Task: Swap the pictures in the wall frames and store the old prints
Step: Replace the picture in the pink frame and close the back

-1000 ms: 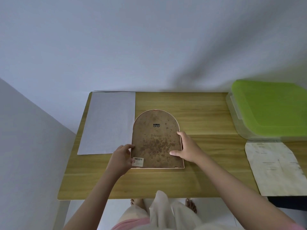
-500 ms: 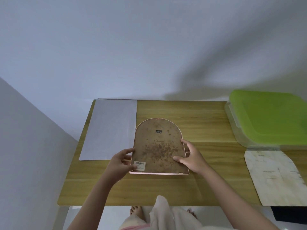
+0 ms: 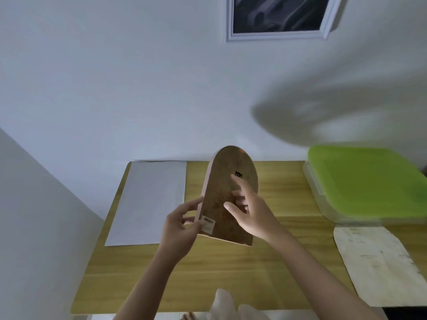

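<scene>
An arch-topped picture frame (image 3: 221, 195) with a stained brown backboard and pink rim is lifted off the wooden table (image 3: 231, 273), tilted upright with its back toward me. My left hand (image 3: 182, 224) grips its lower left edge near a barcode sticker. My right hand (image 3: 248, 210) rests against the backboard, fingers spread, index finger pointing up toward the small black hanger. A white-framed dark picture (image 3: 279, 16) hangs on the wall above. An arch-shaped pale print (image 3: 374, 264) lies flat at the table's right.
A white sheet of paper (image 3: 150, 202) lies flat on the table's left. A clear storage box with a green lid (image 3: 369, 181) sits at the back right. A wall runs along the left side and behind the table.
The frame lay flat on the table; both hands have raised and tilted it upright. The view has tilted up, bringing the wall picture into sight.
</scene>
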{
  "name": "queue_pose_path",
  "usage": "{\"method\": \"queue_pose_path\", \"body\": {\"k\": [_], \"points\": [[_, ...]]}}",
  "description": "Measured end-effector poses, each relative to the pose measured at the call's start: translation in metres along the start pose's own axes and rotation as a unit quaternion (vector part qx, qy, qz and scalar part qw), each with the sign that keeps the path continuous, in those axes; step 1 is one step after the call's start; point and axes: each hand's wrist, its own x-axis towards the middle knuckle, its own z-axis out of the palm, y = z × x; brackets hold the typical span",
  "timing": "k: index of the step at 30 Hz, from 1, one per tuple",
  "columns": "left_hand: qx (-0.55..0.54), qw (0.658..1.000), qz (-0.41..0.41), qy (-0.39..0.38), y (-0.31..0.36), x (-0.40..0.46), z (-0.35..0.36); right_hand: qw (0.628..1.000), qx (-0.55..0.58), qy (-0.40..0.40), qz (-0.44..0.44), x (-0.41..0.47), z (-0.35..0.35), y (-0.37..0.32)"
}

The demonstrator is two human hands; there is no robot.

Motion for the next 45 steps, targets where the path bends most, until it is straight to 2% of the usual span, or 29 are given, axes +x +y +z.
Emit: {"method": "queue_pose_path", "body": {"k": [5, 8, 11, 16, 20, 23, 25, 31, 36, 45], "points": [[0.023, 0.999, 0.048, 0.008, 0.019, -0.004, 0.013, 0.991, 0.132, 0.009, -0.035, 0.008, -0.007, -0.031], [0.021, 0.998, 0.055, 0.001, 0.028, -0.008, 0.021, 0.988, 0.142, 0.046, -0.031, 0.013, -0.007, -0.032], [0.045, 0.997, 0.070, 0.002, 0.032, -0.009, 0.025, 0.983, 0.157, 0.099, -0.007, 0.014, -0.004, -0.027], [0.068, 0.991, 0.107, -0.047, 0.030, 0.001, 0.024, 0.947, 0.269, 0.159, 0.069, 0.013, -0.010, -0.019], [0.148, 0.985, 0.067, 0.064, 0.012, 0.030, -0.009, 0.926, 0.336, 0.146, 0.086, 0.011, -0.021, -0.018], [0.117, 0.991, -0.001, 0.070, 0.000, 0.039, -0.033, 0.923, 0.354, 0.129, 0.071, 0.007, -0.029, -0.015], [0.062, 0.997, -0.019, 0.045, -0.004, 0.041, -0.042, 0.926, 0.354, 0.120, 0.057, 0.006, -0.032, -0.012], [-0.029, 0.999, 0.006, 0.017, 0.006, 0.043, -0.051, 0.935, 0.332, 0.121, 0.007, 0.012, -0.042, -0.015], [-0.043, 0.998, 0.049, 0.010, 0.030, 0.059, -0.072, 0.951, 0.260, 0.160, -0.052, 0.035, -0.048, -0.041], [-0.037, 0.983, 0.175, 0.040, 0.110, 0.104, -0.147, 0.940, 0.154, 0.225, -0.204, 0.104, -0.066, -0.145]]}}
